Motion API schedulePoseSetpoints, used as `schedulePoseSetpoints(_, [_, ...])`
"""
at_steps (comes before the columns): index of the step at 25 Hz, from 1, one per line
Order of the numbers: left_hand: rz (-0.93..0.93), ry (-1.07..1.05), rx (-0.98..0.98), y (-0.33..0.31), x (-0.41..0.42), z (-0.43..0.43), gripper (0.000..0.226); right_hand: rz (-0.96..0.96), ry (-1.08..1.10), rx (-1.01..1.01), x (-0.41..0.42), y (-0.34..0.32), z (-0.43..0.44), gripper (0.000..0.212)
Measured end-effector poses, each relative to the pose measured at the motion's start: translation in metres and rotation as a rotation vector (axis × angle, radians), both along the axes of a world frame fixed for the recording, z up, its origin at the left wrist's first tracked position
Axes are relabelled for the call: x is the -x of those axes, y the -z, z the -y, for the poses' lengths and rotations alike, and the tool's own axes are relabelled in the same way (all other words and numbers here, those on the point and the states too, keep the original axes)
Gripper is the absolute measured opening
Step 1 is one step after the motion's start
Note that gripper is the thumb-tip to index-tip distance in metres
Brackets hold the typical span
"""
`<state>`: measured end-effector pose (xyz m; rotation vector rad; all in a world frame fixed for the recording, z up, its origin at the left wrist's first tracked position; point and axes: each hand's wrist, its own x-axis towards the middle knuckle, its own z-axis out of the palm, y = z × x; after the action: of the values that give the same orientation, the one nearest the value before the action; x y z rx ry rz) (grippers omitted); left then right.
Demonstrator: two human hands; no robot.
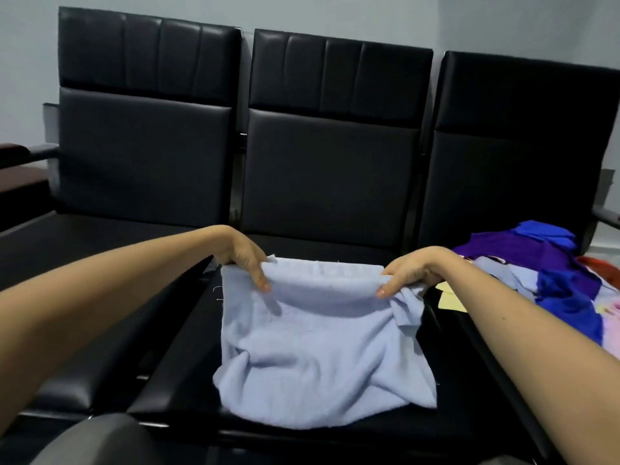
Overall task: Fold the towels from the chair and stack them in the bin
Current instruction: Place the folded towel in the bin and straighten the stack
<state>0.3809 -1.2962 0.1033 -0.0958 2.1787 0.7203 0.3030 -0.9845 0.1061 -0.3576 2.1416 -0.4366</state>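
Two hands on one light blue towel point(318, 350), spread on the middle seat point(194, 380) of a black chair row. At ten o'clock of the towel, left hand point(246, 260), thumb and fingers pinching the far left corner. At two o'clock, right hand point(407, 273), pinching the far right corner, with some cloth bunched up under it. Far edge lifted a little and curled toward the near side, so likely in the middle of a first fold. Further right, at three o'clock, a messy pile of towels point(550, 273) in purple, blue and pink, not yet folded. No bin in sight. Could go wrong: bunched right corner and wrinkles near six o'clock folded in, making a lumpy, crooked towel. Could also slide off the smooth seat front if pulled too hard.
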Motion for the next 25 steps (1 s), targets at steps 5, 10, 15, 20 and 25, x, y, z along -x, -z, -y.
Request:
schedulePoseSetpoints(5, [-0.287,-0.235,-0.109,0.011,0.025,0.023,0.006,-0.245,0.105,0.159,0.025,0.018,-0.009,0.010])
schedulePoseSetpoints(10, [-0.508,-0.628,-0.327,0.036,0.058,0.039,0.013,-0.250,0.256,0.408,0.054,0.042,-0.004,0.007])
schedulePoseSetpoints(15, [-0.596,-0.834,-0.060,0.084,0.095,0.044,0.019,-0.726,0.448,0.465,0.095,0.071,0.018,0.028])
schedulePoseSetpoints(20, [-0.976,-0.184,0.617,0.128,0.111,0.017,0.041,-0.769,0.469,0.160,0.122,0.115,0.036,0.024])
schedulePoseSetpoints(25, [-1.149,-0.232,0.450,0.156,0.115,0.014,0.027,-1.036,0.386,-0.036,0.115,0.144,0.042,0.033])
